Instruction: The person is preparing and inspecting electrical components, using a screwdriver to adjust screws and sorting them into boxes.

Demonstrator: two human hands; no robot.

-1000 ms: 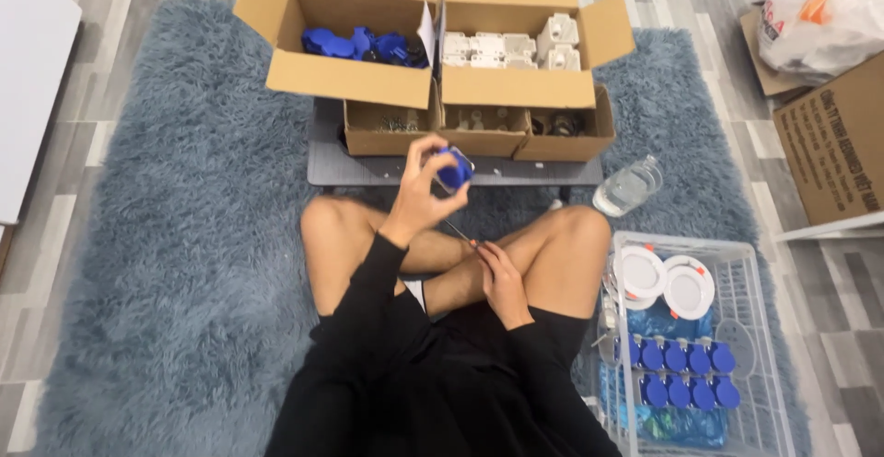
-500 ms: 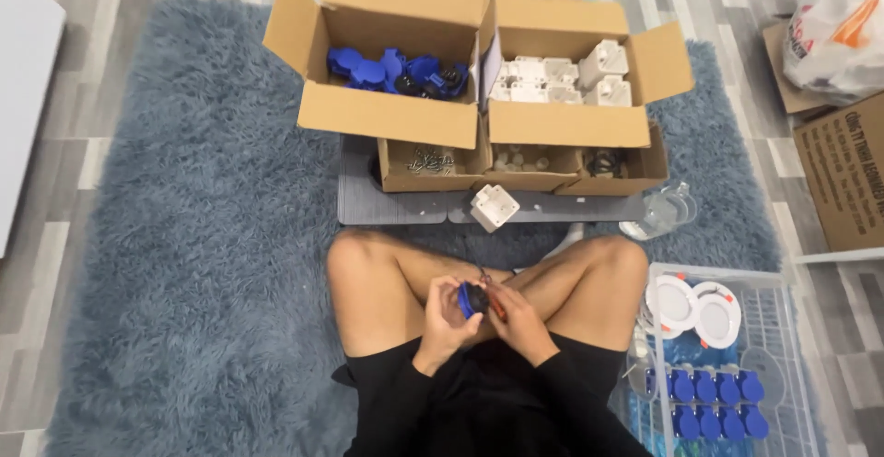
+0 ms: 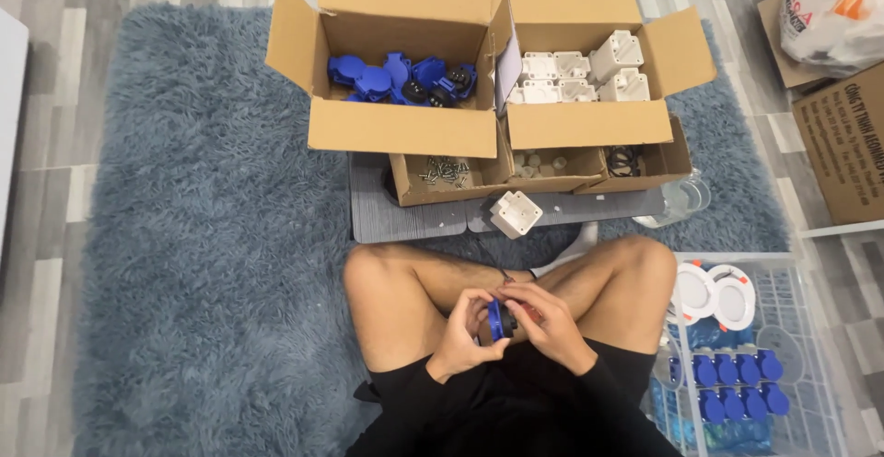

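Note:
I sit cross-legged on a blue-grey shaggy rug [image 3: 203, 236]. Both hands meet over my lap around a small blue plastic part [image 3: 498, 319]. My left hand [image 3: 462, 339] cups it from the left and below. My right hand [image 3: 545, 321] closes on it from the right, fingers bent over its dark end. A white plastic housing [image 3: 516, 213] lies on a grey board [image 3: 405, 218] just beyond my knees.
Ahead stand an open cardboard box of blue parts [image 3: 398, 80] and one of white housings [image 3: 580, 75], with low trays of screws [image 3: 442, 172] and small pieces in front. A clear crate [image 3: 810, 328] at my right holds blue pieces and white discs. More cartons stand at the far right.
My left hand came down from in front of the boxes with the blue part and joined my right hand over my lap. A white housing now lies on the grey board.

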